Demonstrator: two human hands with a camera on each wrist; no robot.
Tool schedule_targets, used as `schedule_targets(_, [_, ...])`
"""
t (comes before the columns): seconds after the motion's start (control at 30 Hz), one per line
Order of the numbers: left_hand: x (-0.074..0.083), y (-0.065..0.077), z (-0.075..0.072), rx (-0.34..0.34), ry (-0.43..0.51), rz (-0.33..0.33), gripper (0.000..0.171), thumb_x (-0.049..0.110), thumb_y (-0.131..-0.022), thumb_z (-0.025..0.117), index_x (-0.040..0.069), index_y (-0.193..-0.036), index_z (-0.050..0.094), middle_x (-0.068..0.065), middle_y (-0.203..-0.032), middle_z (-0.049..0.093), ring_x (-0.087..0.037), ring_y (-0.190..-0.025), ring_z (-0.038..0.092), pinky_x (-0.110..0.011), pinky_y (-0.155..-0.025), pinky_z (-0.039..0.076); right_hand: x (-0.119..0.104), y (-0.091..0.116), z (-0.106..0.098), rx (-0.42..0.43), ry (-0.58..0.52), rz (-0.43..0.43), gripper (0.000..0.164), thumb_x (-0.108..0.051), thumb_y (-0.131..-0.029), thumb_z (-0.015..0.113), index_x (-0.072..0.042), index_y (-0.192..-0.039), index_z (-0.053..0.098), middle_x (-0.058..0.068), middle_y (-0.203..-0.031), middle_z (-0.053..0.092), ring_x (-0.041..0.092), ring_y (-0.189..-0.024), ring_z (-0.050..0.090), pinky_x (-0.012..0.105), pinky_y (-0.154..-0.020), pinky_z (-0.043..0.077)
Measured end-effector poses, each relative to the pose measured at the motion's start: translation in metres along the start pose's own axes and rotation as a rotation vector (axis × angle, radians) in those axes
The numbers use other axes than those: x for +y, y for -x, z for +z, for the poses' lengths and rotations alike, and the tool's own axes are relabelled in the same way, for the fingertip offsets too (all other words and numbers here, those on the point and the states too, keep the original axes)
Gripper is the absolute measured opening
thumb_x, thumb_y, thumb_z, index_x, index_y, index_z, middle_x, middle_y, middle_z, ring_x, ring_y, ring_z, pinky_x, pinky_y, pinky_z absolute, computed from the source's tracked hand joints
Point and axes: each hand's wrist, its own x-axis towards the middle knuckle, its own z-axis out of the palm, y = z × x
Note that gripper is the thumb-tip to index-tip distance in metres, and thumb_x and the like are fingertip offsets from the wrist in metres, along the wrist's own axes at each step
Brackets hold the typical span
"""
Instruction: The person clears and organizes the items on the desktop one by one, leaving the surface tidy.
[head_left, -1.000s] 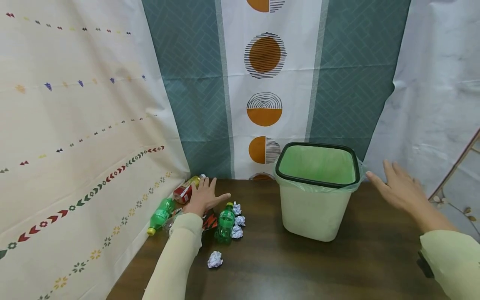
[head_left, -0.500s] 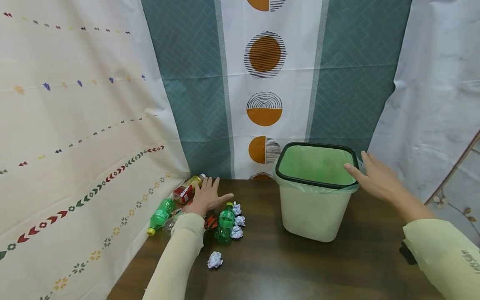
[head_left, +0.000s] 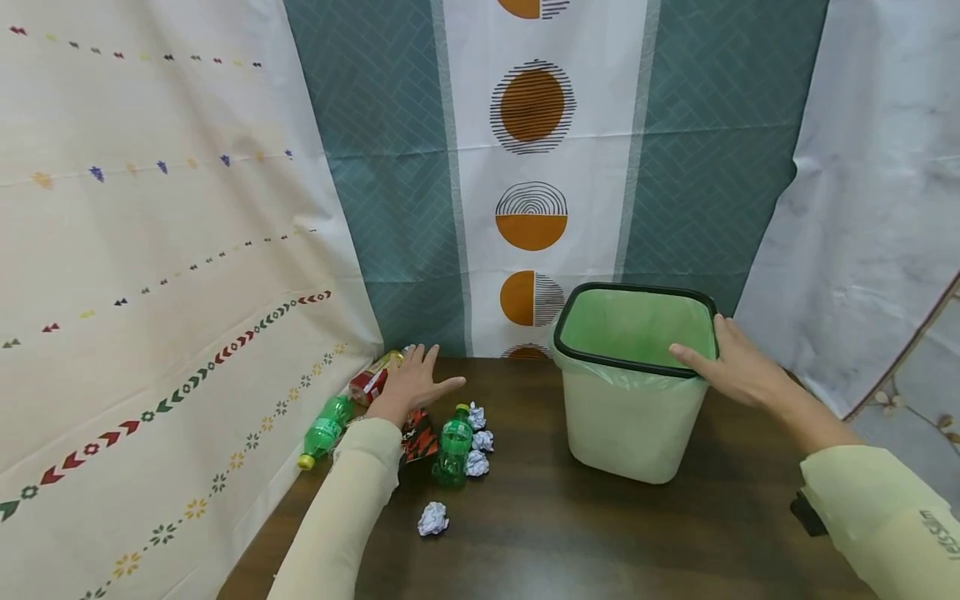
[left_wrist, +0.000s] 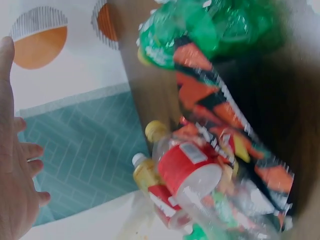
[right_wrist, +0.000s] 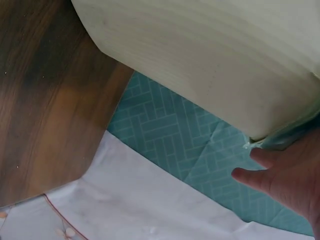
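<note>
My right hand [head_left: 738, 367] is at the right rim of a pale waste bin [head_left: 630, 425] lined with a green bag. Its thumb reaches over the bin's opening. In the right wrist view, extended fingers [right_wrist: 255, 180] show right at the rim. My left hand [head_left: 408, 387] is spread, palm down and holding nothing, above a pile of litter. Under and around it are a red-and-black wrapper [head_left: 418, 437], a green bottle [head_left: 453, 446], another green bottle [head_left: 326, 427] and a clear bottle with a red label [left_wrist: 185, 170]; the sleeve partly hides the pile.
Several crumpled paper balls [head_left: 432, 518] lie right of and in front of the pile on the dark wooden table [head_left: 570, 533]. Patterned cloths [head_left: 540, 242] hang behind and at both sides. A yellow-and-red bottle [left_wrist: 147, 175] rests against the left cloth.
My right hand has moved left from beside the bin to its rim. The left hand has stayed spread over the pile, shifting only slightly. The bin has not moved.
</note>
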Motion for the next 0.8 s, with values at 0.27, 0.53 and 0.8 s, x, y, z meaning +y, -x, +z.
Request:
schedule_targets(0.27, [-0.029, 0.004, -0.016, 0.006, 0.033, -0.012, 0.103, 0.078, -0.088, 0.043, 0.005, -0.158, 0.020, -0.026, -0.159, 0.021, -0.043, -0.147, 0.013, -0.067, -0.113, 0.004, 0.003, -0.003, 0.003, -0.010, -0.027, 0.010, 0.110, -0.057, -0.097, 0.052, 0.007, -0.151, -0.019, 0.041, -0.155, -0.002, 0.061, -0.137, 0.017, 0.071, -0.100, 0.027])
schedule_targets(0.53, [-0.056, 0.017, -0.017, 0.026, 0.132, -0.055, 0.106, 0.077, -0.087, 0.045, 0.001, -0.156, 0.021, -0.029, -0.158, 0.021, -0.047, -0.145, 0.017, -0.065, -0.114, 0.010, 0.002, 0.001, 0.003, -0.063, -0.016, 0.104, 0.116, -0.066, -0.094, 0.048, 0.004, -0.147, -0.029, 0.045, -0.151, -0.004, 0.066, -0.131, 0.021, 0.073, -0.096, 0.031])
schedule_targets(0.8, [-0.077, 0.032, -0.010, 0.050, 0.164, -0.073, 0.102, 0.071, -0.089, 0.052, -0.005, -0.153, 0.026, -0.030, -0.155, 0.026, -0.049, -0.140, 0.026, -0.065, -0.111, 0.021, 0.005, 0.002, 0.003, -0.022, -0.117, -0.029, 0.111, -0.049, -0.095, 0.060, 0.000, -0.152, -0.021, 0.043, -0.151, 0.011, 0.061, -0.131, 0.029, 0.068, -0.095, 0.035])
